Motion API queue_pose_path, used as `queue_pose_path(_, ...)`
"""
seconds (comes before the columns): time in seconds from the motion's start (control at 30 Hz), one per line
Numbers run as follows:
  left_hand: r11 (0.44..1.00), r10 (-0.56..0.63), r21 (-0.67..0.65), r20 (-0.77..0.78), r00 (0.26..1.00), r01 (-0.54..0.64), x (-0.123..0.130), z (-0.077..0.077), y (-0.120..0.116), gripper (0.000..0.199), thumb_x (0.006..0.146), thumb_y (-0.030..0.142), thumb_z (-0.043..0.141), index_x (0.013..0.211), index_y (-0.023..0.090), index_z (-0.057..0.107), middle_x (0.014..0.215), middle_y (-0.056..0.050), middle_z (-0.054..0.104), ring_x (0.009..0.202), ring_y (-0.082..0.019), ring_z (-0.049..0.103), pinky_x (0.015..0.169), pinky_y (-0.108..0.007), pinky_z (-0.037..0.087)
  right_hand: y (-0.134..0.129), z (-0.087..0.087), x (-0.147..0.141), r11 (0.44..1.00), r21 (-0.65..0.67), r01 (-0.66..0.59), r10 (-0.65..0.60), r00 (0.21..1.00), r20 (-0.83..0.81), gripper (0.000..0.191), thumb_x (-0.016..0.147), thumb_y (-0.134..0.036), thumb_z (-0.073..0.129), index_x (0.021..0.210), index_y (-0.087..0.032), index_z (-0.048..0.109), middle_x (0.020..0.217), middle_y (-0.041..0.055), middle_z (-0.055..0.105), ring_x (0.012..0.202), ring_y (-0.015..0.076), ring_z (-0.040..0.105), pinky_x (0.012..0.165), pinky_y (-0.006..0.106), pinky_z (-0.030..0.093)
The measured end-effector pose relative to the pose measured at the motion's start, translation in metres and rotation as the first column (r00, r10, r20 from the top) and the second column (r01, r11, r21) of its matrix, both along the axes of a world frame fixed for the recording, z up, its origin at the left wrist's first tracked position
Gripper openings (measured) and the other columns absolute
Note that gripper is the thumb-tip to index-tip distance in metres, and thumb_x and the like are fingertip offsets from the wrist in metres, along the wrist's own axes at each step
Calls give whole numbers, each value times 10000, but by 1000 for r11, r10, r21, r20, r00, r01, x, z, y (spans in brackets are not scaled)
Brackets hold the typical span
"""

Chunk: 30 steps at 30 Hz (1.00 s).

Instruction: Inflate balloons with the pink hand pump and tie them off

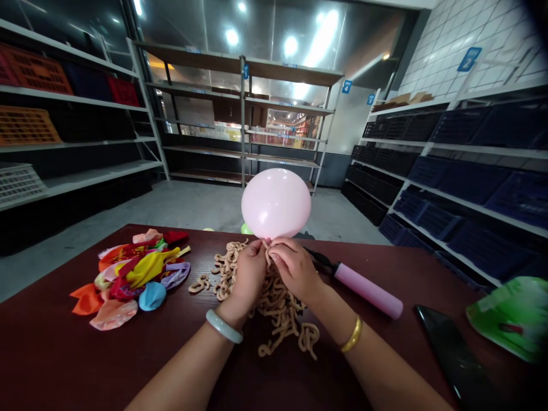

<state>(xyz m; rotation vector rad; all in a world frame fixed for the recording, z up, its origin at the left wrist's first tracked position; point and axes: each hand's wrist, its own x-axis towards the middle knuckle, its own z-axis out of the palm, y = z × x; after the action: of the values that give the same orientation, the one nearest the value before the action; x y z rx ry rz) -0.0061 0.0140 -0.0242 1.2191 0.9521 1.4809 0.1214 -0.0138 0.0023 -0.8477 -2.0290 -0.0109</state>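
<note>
One pink balloon sits directly above the fingers; the left hand pinches its neck, while the right hand curls beside it, grip unclear.

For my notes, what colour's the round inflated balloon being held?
The balloon is pale pink; see head view.

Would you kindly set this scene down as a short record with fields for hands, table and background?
Left hand: pinching the pink balloon at its neck
Right hand: fingers at the neck, exact grip unclear
Balloon state: inflated
Table, left: limp balloons in mixed colours
Table, middle: heap of tan curly pieces
Table, right: pink pump, black phone, green packet
Background: shelving units
</note>
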Motion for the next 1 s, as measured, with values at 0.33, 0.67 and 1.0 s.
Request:
queue_pose_path(0.33, 978, 146, 192, -342, 928, -83, 5, 5, -14, 276, 864, 329, 542, 983, 155, 721, 893, -57, 725, 810, -191, 644, 728, -265, 481, 6, -3, 10, 998, -44, 44, -50, 987, -156, 82, 858, -136, 590, 861, -210, 624, 896, 41, 689, 853, 175, 624, 794, 301, 478)
queue_pose_path(0.67, 920, 347, 364, -574, 742, -149, 5, 0, -11, 309, 890, 287, 484, 1044, 140, 708, 1012, -121, 715, 935, -241, 650, 864, -342, 460, -2, 2, 2, 940, -135, 314, -323, 945, -56, 89, 806, -132, 600, 741, -192, 617, 786, 41, 690, 744, 173, 614, 705, 272, 442)
queue_pose_path(1.0, 958, 191, 270, -332, 924, -101, 13, 3, -15, 252, 870, 329, 537, 966, 172, 710, 934, -75, 716, 861, -207, 636, 816, -301, 467, -1, -6, -1, 883, -1, 469, -468, 881, -72, 42, 825, -163, 557, 806, -186, 585, 766, 51, 633, 736, 195, 587, 691, 302, 446)
